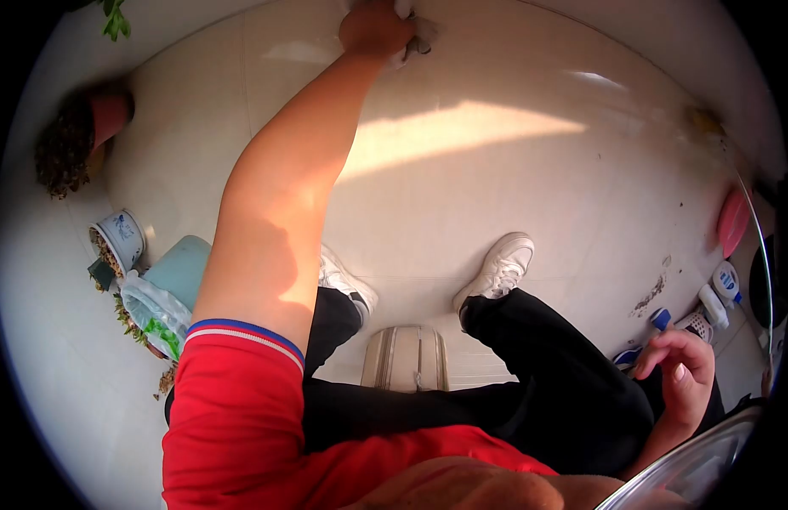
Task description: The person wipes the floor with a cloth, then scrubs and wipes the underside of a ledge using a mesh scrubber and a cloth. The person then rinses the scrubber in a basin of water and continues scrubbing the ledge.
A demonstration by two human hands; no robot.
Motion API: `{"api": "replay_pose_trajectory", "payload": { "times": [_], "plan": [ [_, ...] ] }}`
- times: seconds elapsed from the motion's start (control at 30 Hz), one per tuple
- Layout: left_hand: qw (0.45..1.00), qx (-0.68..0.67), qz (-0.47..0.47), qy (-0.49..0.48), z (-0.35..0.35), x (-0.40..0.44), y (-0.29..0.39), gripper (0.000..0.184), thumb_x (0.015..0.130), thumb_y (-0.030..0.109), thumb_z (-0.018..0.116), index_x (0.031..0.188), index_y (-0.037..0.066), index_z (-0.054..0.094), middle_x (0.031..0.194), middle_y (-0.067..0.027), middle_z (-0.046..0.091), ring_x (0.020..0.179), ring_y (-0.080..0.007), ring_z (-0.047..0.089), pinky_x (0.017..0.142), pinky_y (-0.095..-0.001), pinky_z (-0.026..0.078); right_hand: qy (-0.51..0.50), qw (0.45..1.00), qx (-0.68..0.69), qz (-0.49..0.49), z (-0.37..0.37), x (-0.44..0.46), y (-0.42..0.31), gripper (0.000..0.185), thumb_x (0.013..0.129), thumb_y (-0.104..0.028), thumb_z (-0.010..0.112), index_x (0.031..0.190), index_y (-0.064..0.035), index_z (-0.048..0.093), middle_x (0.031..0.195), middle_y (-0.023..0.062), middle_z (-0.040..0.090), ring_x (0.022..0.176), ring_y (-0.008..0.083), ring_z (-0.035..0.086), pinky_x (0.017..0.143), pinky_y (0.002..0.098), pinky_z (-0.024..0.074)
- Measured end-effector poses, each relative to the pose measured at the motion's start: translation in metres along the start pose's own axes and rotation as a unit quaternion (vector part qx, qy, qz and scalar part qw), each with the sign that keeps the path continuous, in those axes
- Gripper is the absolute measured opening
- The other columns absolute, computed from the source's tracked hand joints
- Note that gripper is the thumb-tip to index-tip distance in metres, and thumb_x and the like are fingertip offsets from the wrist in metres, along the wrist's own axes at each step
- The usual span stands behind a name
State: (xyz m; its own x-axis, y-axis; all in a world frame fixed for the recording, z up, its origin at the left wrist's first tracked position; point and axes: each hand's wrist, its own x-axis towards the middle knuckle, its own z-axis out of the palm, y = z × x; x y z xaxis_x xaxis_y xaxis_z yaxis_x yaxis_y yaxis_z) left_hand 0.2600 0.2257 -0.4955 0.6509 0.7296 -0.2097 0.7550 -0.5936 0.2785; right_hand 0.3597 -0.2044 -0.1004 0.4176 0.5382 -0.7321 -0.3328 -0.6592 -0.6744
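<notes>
My left hand (377, 31) is at the end of my outstretched arm, at the top of the view. Its fingers are closed around a crumpled greyish-white cloth (418, 41) pressed against the pale tiled surface (462, 195). My right hand (681, 374) hangs over my right knee at the lower right, its fingers loosely bent and apart, with nothing visible in it. White shoes (503, 263) stand on the tiles, and a beige box-like object (405, 359) is between my legs.
Along the left are a reddish pot (110, 119), a white pot (122, 238), a pale blue-green container (181, 270) and a plastic bag (151, 306). At the right are a pink basin (734, 221), a white bottle (726, 280) and a blue-and-white brush-like item (660, 320).
</notes>
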Motion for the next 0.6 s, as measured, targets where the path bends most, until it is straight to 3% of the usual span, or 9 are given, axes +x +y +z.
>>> {"api": "replay_pose_trajectory", "payload": {
  "times": [0.1,0.2,0.6],
  "plan": [
    [0.999,0.000,-0.024,-0.049,-0.006,0.002,0.004,0.078,0.083,0.052,0.059,0.151,0.018,0.039,0.136,-0.0116,0.061,0.123,-0.0309,0.059,0.098,-0.0440,0.050,0.000,1.000,-0.003,-0.003,0.000,-0.001,-0.004,0.054,0.089,-0.039,0.067,0.109,0.0109,0.062,0.073,0.0159,0.067,0.066,0.0223,0.067,0.065,0.0313,0.0538],
    [0.999,0.019,0.013,-0.034,-0.003,0.006,-0.003,0.081,0.083,0.053,0.059,0.152,0.017,0.038,0.136,-0.0114,0.061,0.122,-0.0314,0.059,0.098,-0.0441,0.050,0.001,1.000,-0.001,0.000,0.001,-0.003,-0.004,0.054,0.089,-0.039,0.067,0.109,0.0111,0.062,0.073,0.0160,0.067,0.066,0.0223,0.067,0.065,0.0311,0.0539],
    [0.998,0.026,0.015,-0.048,-0.002,-0.001,-0.004,0.077,0.082,0.046,0.062,0.151,0.022,0.040,0.135,-0.0096,0.061,0.121,-0.0315,0.060,0.097,-0.0440,0.050,0.005,1.000,-0.002,-0.002,0.001,-0.004,0.000,0.053,0.089,-0.038,0.067,0.108,0.0108,0.062,0.073,0.0159,0.067,0.065,0.0225,0.067,0.064,0.0311,0.0532]
  ]
}}
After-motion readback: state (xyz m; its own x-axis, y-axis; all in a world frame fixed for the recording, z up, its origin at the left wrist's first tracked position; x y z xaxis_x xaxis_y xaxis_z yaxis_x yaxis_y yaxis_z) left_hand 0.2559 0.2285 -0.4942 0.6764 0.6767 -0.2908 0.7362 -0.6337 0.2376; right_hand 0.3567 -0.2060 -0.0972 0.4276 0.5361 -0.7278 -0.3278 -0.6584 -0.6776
